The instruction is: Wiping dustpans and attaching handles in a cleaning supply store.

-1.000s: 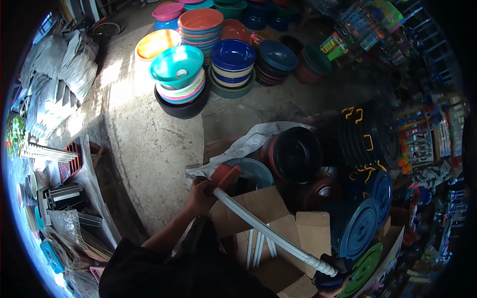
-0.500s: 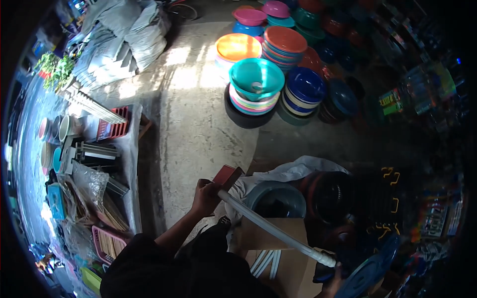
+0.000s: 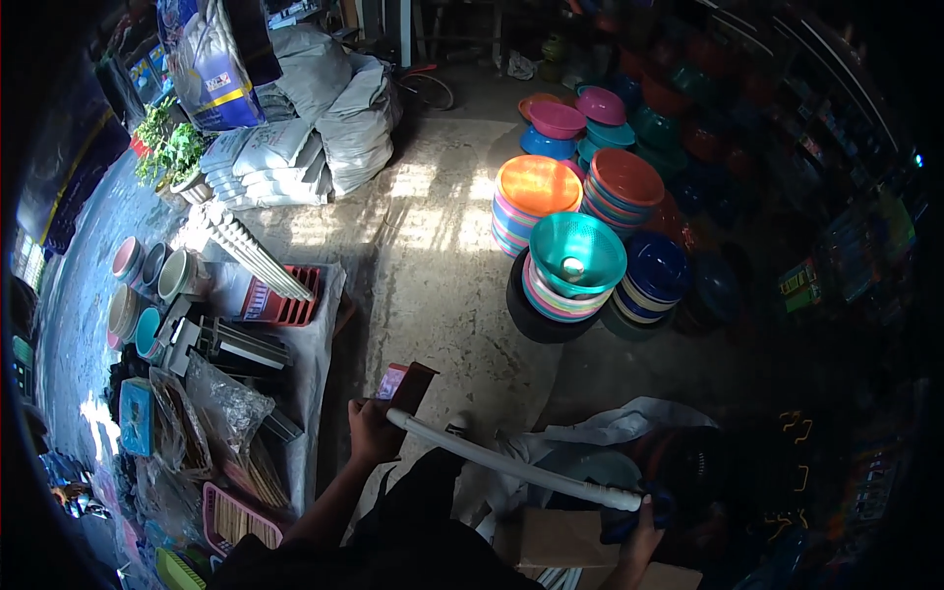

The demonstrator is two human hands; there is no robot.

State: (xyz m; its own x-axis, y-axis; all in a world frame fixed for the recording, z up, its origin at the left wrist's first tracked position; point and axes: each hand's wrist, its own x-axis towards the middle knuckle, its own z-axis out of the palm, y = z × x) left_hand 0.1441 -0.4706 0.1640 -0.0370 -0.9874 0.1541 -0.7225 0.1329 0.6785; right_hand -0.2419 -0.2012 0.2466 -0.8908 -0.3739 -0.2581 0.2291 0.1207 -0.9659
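A long white hose-like tube (image 3: 501, 460), slightly bent, stretches across in front of me between my hands. My left hand (image 3: 374, 433) is closed round a dark red flip case (image 3: 409, 387) that looks like a phone case. The tube's left end lies against that hand; whether the fingers also grip it is hidden. At the tube's ribbed right end, my right hand (image 3: 641, 543) is closed on it, thumb on top. Beside this hand is a dark blue thing (image 3: 619, 527) too dim to make out. Below sits an open cardboard box (image 3: 556, 539) with several white tubes (image 3: 562, 577) in it.
Stacked basins (image 3: 577, 251) stand ahead on the concrete floor. Left, a plastic-covered table (image 3: 329, 295) bears buckets (image 3: 180, 277), a red basket (image 3: 300, 295) and a pink basket (image 3: 231, 501). Filled sacks (image 3: 354, 128) lie behind it. A grey tub (image 3: 580, 467) stands beyond the box.
My view has shifted up and left. The tube is more level, its right end raised with my right hand. The red case has turned, showing its brighter face. The blue round lid-like thing has left the lower right.
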